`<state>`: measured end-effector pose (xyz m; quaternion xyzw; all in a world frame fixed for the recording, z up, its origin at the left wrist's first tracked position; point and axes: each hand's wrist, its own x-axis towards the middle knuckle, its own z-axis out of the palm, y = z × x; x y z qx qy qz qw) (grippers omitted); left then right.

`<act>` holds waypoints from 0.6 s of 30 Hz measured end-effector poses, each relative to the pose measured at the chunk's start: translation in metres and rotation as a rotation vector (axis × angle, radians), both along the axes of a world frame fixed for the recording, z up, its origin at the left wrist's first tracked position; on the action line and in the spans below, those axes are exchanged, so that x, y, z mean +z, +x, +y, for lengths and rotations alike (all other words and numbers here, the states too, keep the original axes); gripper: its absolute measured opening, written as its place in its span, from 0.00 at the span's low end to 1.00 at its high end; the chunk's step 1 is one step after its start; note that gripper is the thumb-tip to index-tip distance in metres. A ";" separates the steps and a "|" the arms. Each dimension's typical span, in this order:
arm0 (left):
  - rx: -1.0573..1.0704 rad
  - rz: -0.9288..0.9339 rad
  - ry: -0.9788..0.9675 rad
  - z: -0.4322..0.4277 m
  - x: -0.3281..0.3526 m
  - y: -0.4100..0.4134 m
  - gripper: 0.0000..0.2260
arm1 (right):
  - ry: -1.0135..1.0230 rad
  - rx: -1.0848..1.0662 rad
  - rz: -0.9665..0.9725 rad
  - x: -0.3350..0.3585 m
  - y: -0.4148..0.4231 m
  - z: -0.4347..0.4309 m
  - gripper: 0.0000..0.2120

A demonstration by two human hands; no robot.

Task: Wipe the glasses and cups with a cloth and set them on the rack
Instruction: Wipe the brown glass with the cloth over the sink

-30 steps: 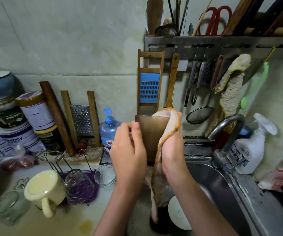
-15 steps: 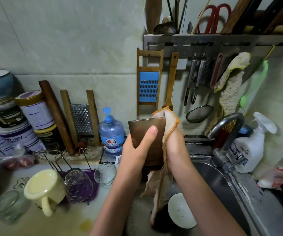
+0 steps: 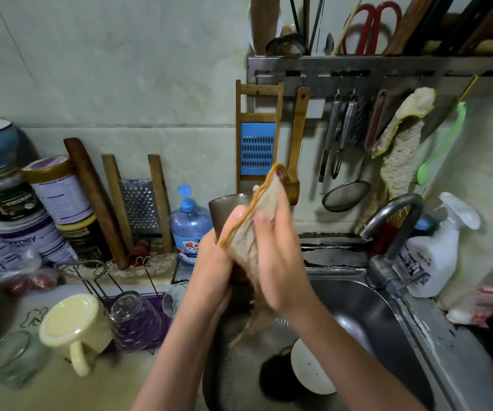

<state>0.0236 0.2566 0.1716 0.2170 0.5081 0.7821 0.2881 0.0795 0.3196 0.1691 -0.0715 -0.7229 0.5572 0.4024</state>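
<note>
Cloth (image 3: 249,232) now drawn across glass (image 3: 224,207)

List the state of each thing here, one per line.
Brown glass, upright, lifted, being wiped.
Cloth, pressed against the glass, tail hanging.
Left hand, grips the glass.
Right hand, holds the cloth.
Clear glass, upside down on rack.
Cream mug, upside down beside it.

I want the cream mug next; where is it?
In the head view's lower left, the cream mug stands upside down between the clear jar and the upturned glass.
</note>
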 end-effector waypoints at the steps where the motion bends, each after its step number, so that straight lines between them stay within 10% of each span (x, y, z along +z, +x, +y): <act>1: 0.008 0.009 -0.001 0.002 0.002 0.001 0.19 | -0.144 0.053 0.017 0.005 -0.006 0.011 0.21; 5: -0.039 -0.070 0.006 0.001 -0.002 0.006 0.15 | -0.469 0.098 -0.079 0.011 -0.020 0.036 0.10; 9: -0.080 -0.108 0.006 -0.005 0.000 -0.001 0.25 | 0.074 -0.099 -0.173 0.001 0.007 -0.006 0.26; 12: -0.124 -0.157 0.026 -0.008 -0.006 -0.008 0.09 | 0.393 -0.179 -0.228 -0.016 0.014 -0.027 0.29; 18: -0.182 -0.378 0.182 0.000 0.002 -0.001 0.17 | 0.509 -0.037 -0.112 0.007 0.006 0.010 0.23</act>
